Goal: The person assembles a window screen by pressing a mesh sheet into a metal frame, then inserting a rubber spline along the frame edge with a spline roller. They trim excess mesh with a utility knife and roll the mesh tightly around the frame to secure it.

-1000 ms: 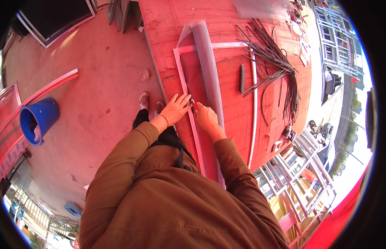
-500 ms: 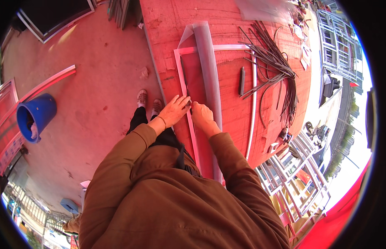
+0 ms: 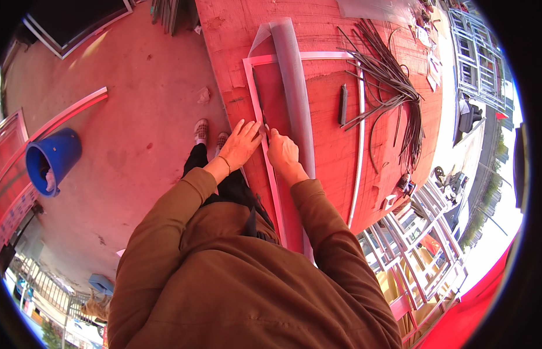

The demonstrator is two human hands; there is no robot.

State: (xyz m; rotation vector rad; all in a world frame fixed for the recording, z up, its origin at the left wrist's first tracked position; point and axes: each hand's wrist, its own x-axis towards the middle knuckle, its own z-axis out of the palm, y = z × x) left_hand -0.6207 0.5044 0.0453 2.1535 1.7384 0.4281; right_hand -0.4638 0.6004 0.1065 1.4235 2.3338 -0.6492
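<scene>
A pale rectangular frame point(image 3: 323, 56) lies on a red tabletop, with a long roll of grey mesh point(image 3: 294, 87) along its left part. My left hand point(image 3: 241, 145) rests over the frame's left rail, fingers stretched out and pointing toward the far end. Beside it my right hand point(image 3: 284, 152) is closed in a fist, thumb up, just inside that rail. What its fingers hold is mostly hidden; only a small tip shows between the hands. A thin dark strip point(image 3: 258, 96) runs along the rail's inner edge, beyond my fingers.
On the right of the red table point(image 3: 332, 145) lie a bundle of dark flexible strips point(image 3: 393, 93) and a short dark bar point(image 3: 343, 104). Beyond the table's lower right stand stacked pale frames point(image 3: 411, 244). A blue bin point(image 3: 60, 154) stands on the floor at left.
The whole view has shifted slightly. Both hands have moved a little toward the far end along the left rail, and my left fingers look more spread.
</scene>
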